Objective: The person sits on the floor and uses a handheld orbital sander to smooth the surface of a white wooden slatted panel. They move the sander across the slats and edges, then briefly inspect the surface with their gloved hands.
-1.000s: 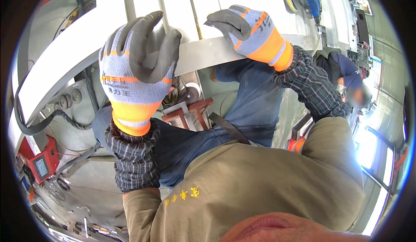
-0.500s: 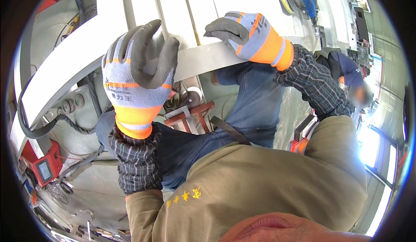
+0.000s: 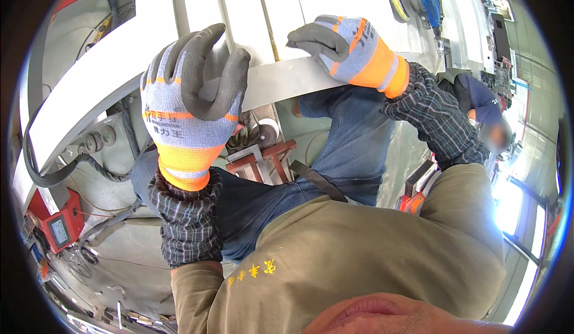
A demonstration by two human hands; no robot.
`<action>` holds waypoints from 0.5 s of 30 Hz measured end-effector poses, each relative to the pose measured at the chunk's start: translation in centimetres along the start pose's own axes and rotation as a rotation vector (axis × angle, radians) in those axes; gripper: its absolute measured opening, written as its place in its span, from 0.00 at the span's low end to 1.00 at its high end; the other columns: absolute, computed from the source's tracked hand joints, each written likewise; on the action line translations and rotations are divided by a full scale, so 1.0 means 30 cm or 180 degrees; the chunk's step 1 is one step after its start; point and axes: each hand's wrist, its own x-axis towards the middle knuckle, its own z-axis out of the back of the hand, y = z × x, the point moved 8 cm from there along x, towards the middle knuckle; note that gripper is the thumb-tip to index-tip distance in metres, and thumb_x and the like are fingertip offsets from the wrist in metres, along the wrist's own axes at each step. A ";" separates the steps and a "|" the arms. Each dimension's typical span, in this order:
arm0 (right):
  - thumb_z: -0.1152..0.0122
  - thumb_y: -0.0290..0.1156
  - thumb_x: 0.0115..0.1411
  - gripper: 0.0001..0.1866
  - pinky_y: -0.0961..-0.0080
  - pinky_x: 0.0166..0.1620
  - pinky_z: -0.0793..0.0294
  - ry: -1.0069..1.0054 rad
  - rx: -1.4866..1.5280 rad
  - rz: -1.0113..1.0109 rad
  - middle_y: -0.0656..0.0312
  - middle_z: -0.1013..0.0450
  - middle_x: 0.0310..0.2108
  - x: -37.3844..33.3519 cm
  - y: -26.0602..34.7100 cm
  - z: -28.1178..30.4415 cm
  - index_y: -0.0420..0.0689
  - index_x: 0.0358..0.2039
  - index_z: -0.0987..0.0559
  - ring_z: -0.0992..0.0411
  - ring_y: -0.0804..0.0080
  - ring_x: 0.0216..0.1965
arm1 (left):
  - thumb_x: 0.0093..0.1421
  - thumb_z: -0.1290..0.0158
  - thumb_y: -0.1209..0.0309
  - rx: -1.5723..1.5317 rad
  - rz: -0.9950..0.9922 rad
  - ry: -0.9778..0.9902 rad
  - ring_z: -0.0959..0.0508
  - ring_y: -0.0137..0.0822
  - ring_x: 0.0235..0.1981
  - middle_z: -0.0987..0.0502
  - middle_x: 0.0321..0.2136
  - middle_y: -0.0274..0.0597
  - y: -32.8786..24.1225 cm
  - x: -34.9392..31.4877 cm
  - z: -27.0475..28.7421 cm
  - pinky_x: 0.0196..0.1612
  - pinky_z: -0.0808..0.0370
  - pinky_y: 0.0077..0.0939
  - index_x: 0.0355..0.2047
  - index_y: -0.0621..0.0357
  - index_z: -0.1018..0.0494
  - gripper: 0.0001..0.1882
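Note:
Both my hands wear grey-blue and orange work gloves with dark coated fingers. My left hand (image 3: 190,98) is over the near edge of a white grooved panel (image 3: 242,20), with its fingers stretched and the thumb held apart. My right hand (image 3: 353,50) is farther right above the same edge, its fingers bent and pressed together. Whatever its fingertips may pinch is hidden. Between the hands runs the panel's grey metal front edge (image 3: 287,80). Whether either hand presses on the panel cannot be made out.
A round sander (image 3: 412,0) with a blue body sits at the panel's far right. Below the panel are red-brown metal frame parts (image 3: 276,160). A black cable (image 3: 51,178) loops at left near a red box with a display (image 3: 61,226). Another person (image 3: 478,104) is at right.
The whole view has shifted slightly. Both hands keep nearly the same pose and place over the panel's edge.

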 end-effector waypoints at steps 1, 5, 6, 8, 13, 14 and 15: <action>0.41 0.24 0.61 0.16 0.67 0.47 0.21 0.0127 0.0099 -0.0044 0.60 0.21 0.46 -0.007 -0.005 -0.003 0.49 0.50 0.20 0.22 0.59 0.43 | 0.58 0.33 0.69 -0.0129 0.0180 -0.0001 0.18 0.47 0.44 0.17 0.44 0.48 0.019 -0.006 -0.004 0.49 0.21 0.38 0.51 0.56 0.20 0.20; 0.43 0.25 0.64 0.16 0.65 0.49 0.22 -0.0114 0.0075 -0.0074 0.59 0.21 0.46 0.007 0.011 0.008 0.49 0.52 0.21 0.23 0.57 0.45 | 0.56 0.33 0.64 -0.0088 0.0007 -0.0249 0.19 0.46 0.41 0.18 0.43 0.43 0.033 -0.024 -0.012 0.45 0.23 0.40 0.46 0.52 0.18 0.18; 0.42 0.23 0.62 0.16 0.67 0.48 0.22 -0.0149 -0.0040 -0.0047 0.60 0.21 0.47 0.006 0.014 0.009 0.48 0.50 0.20 0.22 0.59 0.44 | 0.57 0.33 0.66 -0.0069 -0.0010 -0.0155 0.18 0.46 0.42 0.18 0.44 0.44 0.023 -0.016 -0.013 0.46 0.22 0.39 0.47 0.53 0.19 0.18; 0.40 0.21 0.57 0.17 0.70 0.45 0.20 -0.0220 -0.0269 0.0007 0.62 0.20 0.48 0.003 0.019 0.015 0.47 0.48 0.18 0.22 0.62 0.42 | 0.58 0.33 0.69 -0.0030 -0.0044 0.0034 0.18 0.47 0.44 0.17 0.45 0.46 -0.006 0.007 -0.005 0.48 0.21 0.38 0.50 0.57 0.20 0.19; 0.40 0.21 0.57 0.17 0.69 0.45 0.20 -0.0188 -0.0103 0.0005 0.62 0.20 0.48 0.002 0.018 0.016 0.48 0.48 0.18 0.21 0.61 0.43 | 0.56 0.33 0.64 -0.0030 -0.0028 -0.0178 0.19 0.45 0.42 0.18 0.45 0.42 0.037 -0.026 -0.023 0.45 0.23 0.40 0.47 0.47 0.18 0.17; 0.40 0.21 0.57 0.17 0.69 0.45 0.20 -0.0239 -0.0185 0.0028 0.63 0.20 0.48 0.008 0.023 0.022 0.48 0.47 0.18 0.21 0.61 0.44 | 0.56 0.33 0.64 0.0132 -0.0259 -0.0219 0.19 0.45 0.42 0.18 0.44 0.42 0.025 -0.026 -0.023 0.45 0.23 0.39 0.47 0.47 0.18 0.18; 0.40 0.21 0.57 0.17 0.69 0.46 0.20 -0.0203 -0.0205 -0.0005 0.63 0.20 0.48 0.006 0.017 0.016 0.48 0.48 0.18 0.21 0.61 0.44 | 0.57 0.33 0.66 0.0090 -0.0202 -0.0161 0.19 0.46 0.43 0.18 0.44 0.44 0.015 -0.014 -0.021 0.46 0.22 0.39 0.48 0.51 0.19 0.18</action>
